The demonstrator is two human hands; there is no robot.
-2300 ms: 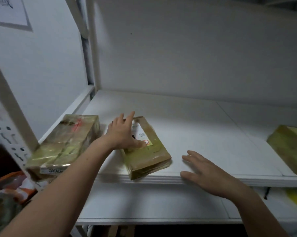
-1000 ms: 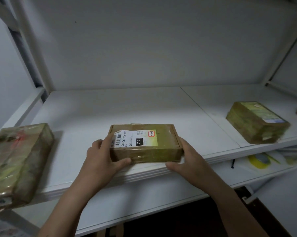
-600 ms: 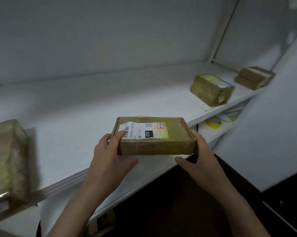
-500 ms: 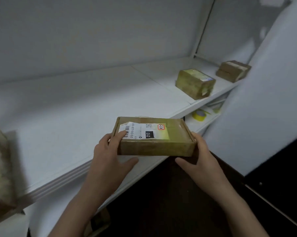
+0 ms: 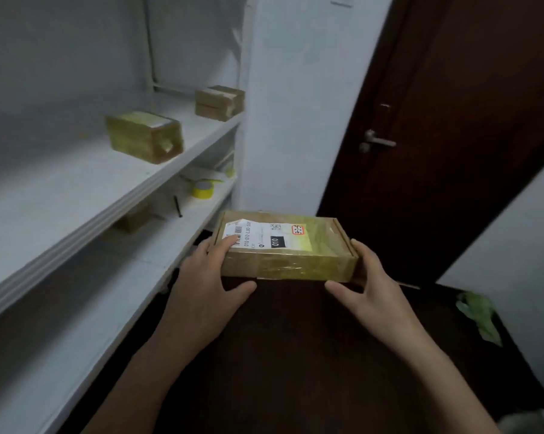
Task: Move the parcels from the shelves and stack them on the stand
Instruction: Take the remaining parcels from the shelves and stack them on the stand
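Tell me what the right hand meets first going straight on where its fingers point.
The parcel itself: the right hand grips its end. Beyond that, probably the white wall; depth is unclear.

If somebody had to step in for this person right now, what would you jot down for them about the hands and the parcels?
Left hand and right hand: both grip the flat labelled parcel, one at each end, held clear of the shelves.
Upper shelf: a nearer taped parcel and a farther taped parcel wait there.
Lower shelf: a yellow tape roll and a small box, too dim to call a parcel.
Done: one parcel is off the shelf.
Left: set it on the stand, which I cannot pick out for certain here, then fetch the others.
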